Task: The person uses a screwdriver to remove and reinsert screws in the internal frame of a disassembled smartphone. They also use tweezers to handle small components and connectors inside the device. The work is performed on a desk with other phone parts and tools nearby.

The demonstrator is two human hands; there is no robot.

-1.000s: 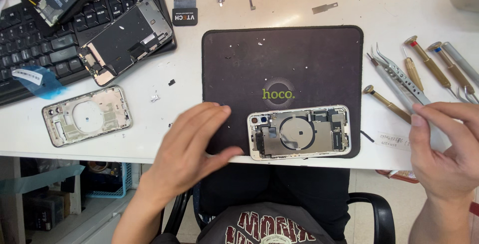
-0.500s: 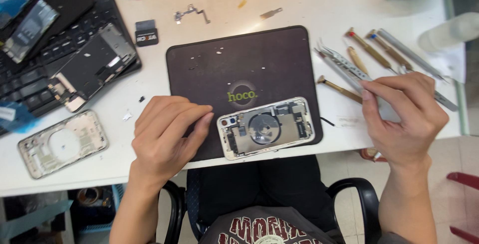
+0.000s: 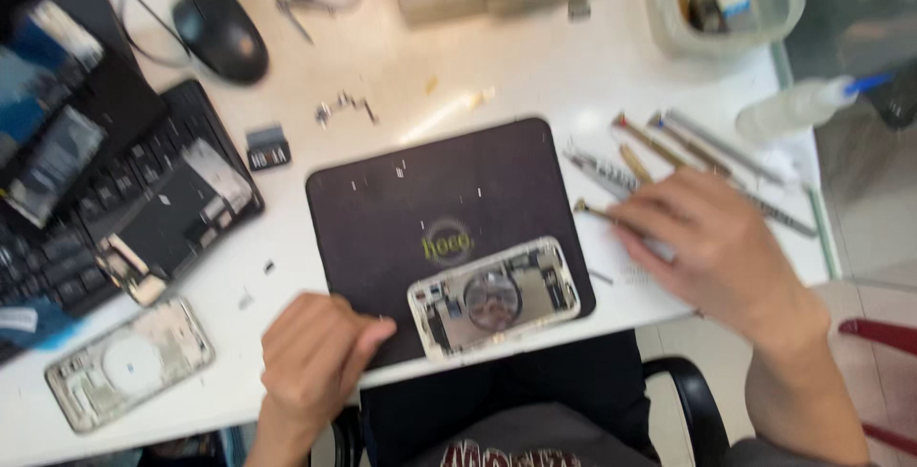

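Bare and loosely curled, the left hand rests at the near edge of a dark, rounded-corner work mat, just beside an opened phone housing whose metal frame and round coil lie face up on the mat. The right hand lies palm down over slim metal tools on the white table, fingers bent; whether they pinch one is too blurred to tell. Farther left sit a second empty housing, a black keyboard and a glossy mouse.
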